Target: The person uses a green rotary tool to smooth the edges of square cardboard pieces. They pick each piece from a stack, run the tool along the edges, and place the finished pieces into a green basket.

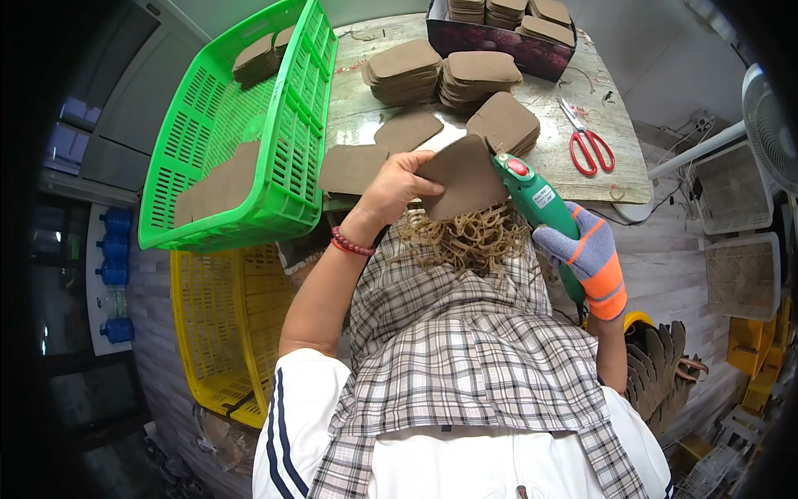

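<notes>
My left hand, bare and with a red bead bracelet at the wrist, pinches a flat brown sheet with rounded corners by its left side. In a grey and orange glove, my right hand grips a green handheld electric cutter with a red button. The cutter's head meets the sheet's right edge. Thin curled brown trimmings lie heaped on my checked apron below. Beside my left hand, a loose brown piece lies at the table's near edge, another behind it.
Stacks of brown pieces stand on the table. Red-handled scissors lie at right, a dark box behind. At left, a green basket holds more pieces, above a yellow crate. A white fan stands far right.
</notes>
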Demonstrator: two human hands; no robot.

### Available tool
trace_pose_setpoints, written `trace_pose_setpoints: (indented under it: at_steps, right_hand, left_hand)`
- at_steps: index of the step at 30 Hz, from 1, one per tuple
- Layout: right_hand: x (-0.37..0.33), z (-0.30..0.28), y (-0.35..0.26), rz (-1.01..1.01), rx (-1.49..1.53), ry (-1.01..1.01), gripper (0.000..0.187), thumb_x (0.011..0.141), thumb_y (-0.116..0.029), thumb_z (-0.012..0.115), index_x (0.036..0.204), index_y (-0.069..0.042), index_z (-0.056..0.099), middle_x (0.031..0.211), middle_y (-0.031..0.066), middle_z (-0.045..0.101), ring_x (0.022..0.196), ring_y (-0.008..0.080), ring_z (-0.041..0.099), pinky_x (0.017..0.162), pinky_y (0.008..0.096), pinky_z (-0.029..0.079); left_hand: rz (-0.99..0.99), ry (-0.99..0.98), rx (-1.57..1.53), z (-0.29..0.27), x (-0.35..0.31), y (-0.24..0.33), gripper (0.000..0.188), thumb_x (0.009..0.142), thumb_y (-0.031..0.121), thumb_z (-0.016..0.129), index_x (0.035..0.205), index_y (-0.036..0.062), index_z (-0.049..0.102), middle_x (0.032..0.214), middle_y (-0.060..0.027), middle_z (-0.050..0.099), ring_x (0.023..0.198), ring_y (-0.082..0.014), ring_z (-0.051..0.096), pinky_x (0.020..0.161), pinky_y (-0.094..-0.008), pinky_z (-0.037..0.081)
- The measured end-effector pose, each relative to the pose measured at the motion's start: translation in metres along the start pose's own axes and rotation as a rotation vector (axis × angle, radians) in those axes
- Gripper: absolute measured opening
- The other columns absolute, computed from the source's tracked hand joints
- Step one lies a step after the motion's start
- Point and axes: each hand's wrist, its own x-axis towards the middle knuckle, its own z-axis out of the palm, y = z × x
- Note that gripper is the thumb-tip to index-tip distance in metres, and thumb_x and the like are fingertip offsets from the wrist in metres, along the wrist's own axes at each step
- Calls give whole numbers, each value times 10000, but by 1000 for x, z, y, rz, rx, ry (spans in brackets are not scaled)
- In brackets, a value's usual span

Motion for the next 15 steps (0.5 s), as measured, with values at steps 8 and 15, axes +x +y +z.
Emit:
trace_pose_setpoints:
  at_steps: [8, 15]
  right_hand:
    - [6, 1, 4, 49, 84, -60, 340, 762, -205, 742, 977, 21, 609, 654, 1, 580, 527, 45, 500, 491, 203, 408]
    - [8, 6, 9, 103, 196, -124, 336, 764, -190, 743, 982, 22, 601, 651, -1, 572, 506, 55, 503, 475, 202, 407]
  left_hand:
    - [89, 17, 284, -12, -2, 5, 366, 732, -112, 619, 1078, -1, 577, 970, -36, 635, 862, -97, 593, 776, -229, 486]
    - [239, 182, 202, -27, -8, 24, 245, 731, -71, 676, 921, 48, 576, 825, -7, 645, 731, -70, 592, 699, -210, 472]
